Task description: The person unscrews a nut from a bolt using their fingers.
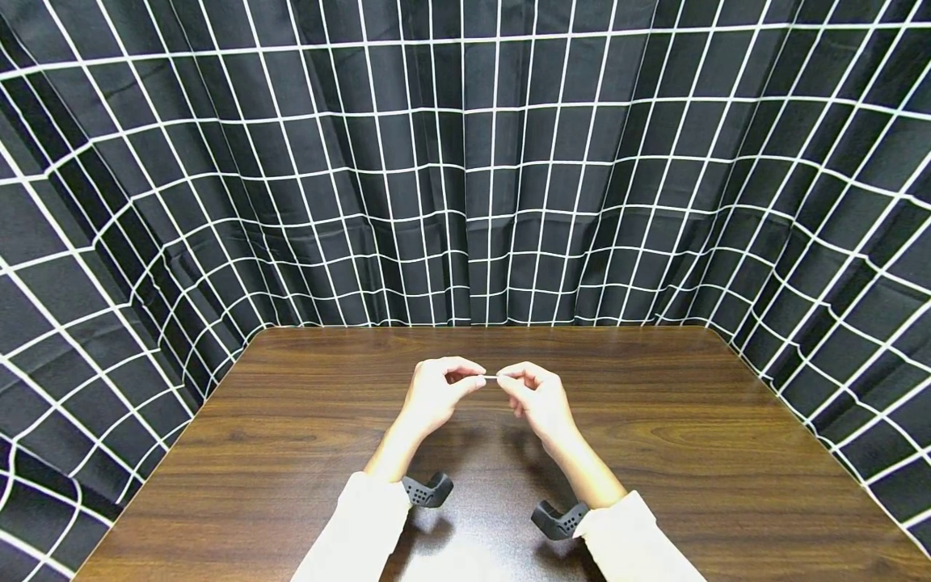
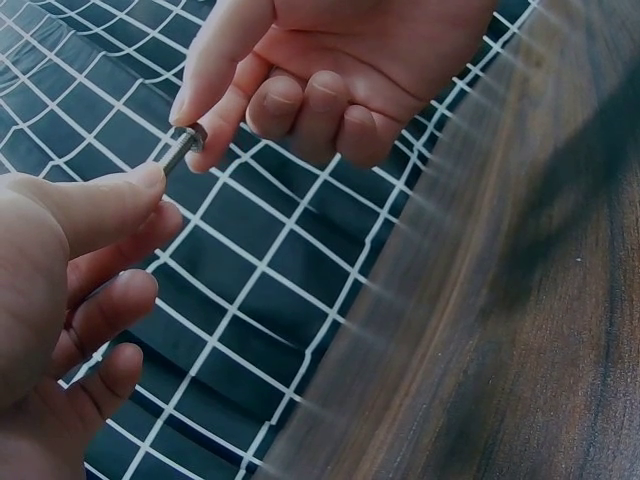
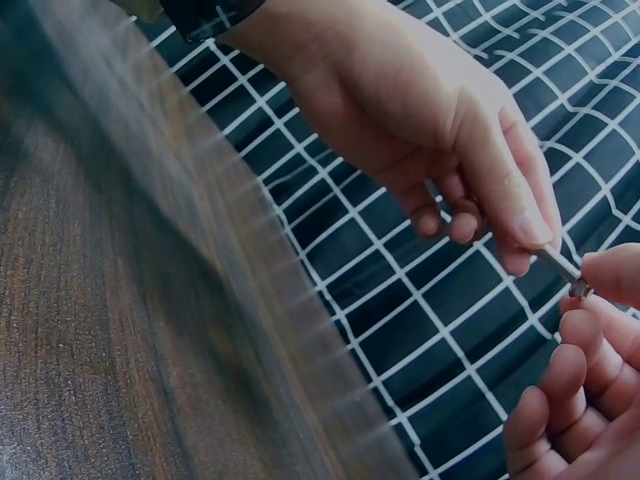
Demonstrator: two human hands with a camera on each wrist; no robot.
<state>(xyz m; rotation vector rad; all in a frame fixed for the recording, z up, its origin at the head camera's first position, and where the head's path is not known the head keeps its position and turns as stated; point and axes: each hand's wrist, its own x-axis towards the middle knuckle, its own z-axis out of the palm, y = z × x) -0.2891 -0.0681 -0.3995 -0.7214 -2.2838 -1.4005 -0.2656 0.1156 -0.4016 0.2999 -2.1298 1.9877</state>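
Left wrist view shows me a small metal bolt [image 2: 180, 152] held up over the table [image 1: 291, 453]. Left hand [image 1: 433, 393] and right hand [image 1: 542, 401] each have a grip pinched on it. So little is held, I think one slip could drop it.

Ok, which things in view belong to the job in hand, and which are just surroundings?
In the job:
slim silvery metal rod with a wider end
left hand, pinching the rod's narrow part
right hand, pinching the wider end

Just surroundings:
brown wood-grain tabletop
black curtain with white grid lines
dark grey perforated wrist-worn brackets
white sleeves
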